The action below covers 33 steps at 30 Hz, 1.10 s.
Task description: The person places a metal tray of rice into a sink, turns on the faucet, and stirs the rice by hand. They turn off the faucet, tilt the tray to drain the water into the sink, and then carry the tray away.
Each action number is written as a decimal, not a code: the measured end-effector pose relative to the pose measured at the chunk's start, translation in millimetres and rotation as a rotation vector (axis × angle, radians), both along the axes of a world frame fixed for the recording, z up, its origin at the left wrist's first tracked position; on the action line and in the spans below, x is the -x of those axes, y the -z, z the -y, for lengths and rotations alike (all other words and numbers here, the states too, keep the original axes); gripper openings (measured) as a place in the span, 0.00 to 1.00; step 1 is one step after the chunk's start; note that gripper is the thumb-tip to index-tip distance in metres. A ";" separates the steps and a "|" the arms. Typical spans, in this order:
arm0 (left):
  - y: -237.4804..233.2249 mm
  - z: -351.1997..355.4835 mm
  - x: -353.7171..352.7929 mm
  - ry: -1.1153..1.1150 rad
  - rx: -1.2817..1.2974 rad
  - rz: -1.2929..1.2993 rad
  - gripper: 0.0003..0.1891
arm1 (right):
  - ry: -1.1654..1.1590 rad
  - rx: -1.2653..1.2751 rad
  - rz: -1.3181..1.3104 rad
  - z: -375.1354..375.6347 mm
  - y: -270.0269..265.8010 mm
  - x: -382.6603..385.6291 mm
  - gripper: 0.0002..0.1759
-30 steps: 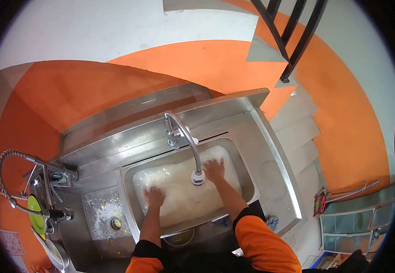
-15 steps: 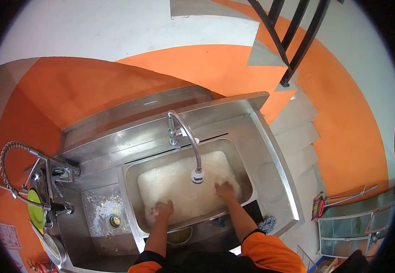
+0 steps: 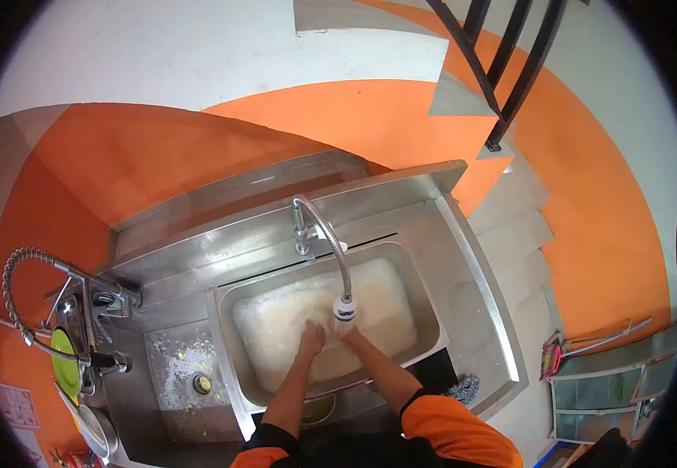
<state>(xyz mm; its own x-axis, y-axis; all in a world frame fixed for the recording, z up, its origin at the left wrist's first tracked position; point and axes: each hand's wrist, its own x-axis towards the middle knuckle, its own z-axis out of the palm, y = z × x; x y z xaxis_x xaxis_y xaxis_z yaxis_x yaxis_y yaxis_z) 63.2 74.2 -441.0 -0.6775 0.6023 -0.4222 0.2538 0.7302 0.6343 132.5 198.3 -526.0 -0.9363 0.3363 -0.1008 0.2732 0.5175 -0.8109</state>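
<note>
— Left hand (image 3: 311, 337) and right hand (image 3: 356, 338) pressed together just below the tap head (image 3: 344, 310), fingertips touching.
— Open or curled? Cannot tell. Foamy water (image 3: 276, 327) around the fingers, in the sink (image 3: 430, 308). Rubbing step, seemingly; next calls for keeping under that tap head.

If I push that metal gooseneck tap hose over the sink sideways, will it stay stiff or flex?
Probably flexes: the tap hose is a ribbed coil arching down to its spray head. Possibly wet and slippery, since the left hand and right hand meet under it.
</note>
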 end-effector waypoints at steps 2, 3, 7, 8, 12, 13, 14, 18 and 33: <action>-10.3 -11.2 15.4 -0.057 -0.180 -0.061 0.24 | 0.070 0.170 -0.137 -17.3 28.9 22.1 0.16; -20.7 -18.5 25.3 0.056 -0.195 -0.080 0.24 | 0.081 0.232 -0.174 -26.4 37.1 30.2 0.16; -52.1 -18.7 47.9 0.433 0.061 -0.390 0.24 | 0.050 0.434 -0.366 -57.5 40.3 44.2 0.17; -53.5 -11.3 52.8 0.429 0.063 -0.388 0.24 | 0.005 0.496 -0.480 -65.8 31.7 43.5 0.17; -56.5 26.2 75.3 0.530 0.392 -0.666 0.26 | -0.142 -0.591 0.496 -71.1 -156.4 12.6 0.25; -58.2 34.3 77.0 0.480 0.507 -0.633 0.26 | -0.044 -0.646 0.493 -78.2 -149.3 3.4 0.27; -60.1 41.0 78.1 0.481 0.504 -0.631 0.26 | 0.054 -0.701 0.488 -85.7 -143.0 -7.0 0.29; -25.5 79.0 80.8 0.074 0.392 -0.506 0.31 | 0.221 -0.361 0.486 -116.9 -136.6 -45.7 0.31; 67.5 61.6 -15.5 0.426 0.527 -0.080 0.30 | -0.872 -0.317 0.765 -30.5 -105.5 -61.7 0.28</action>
<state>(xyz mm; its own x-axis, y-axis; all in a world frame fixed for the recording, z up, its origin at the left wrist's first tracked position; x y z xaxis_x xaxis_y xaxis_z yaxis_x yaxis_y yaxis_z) 78.7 12.6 -508.5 -0.4680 0.5507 -0.6912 0.6188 0.7626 0.1886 194.1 228.8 -420.5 -0.5948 -0.2703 -0.7571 0.0866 0.9148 -0.3946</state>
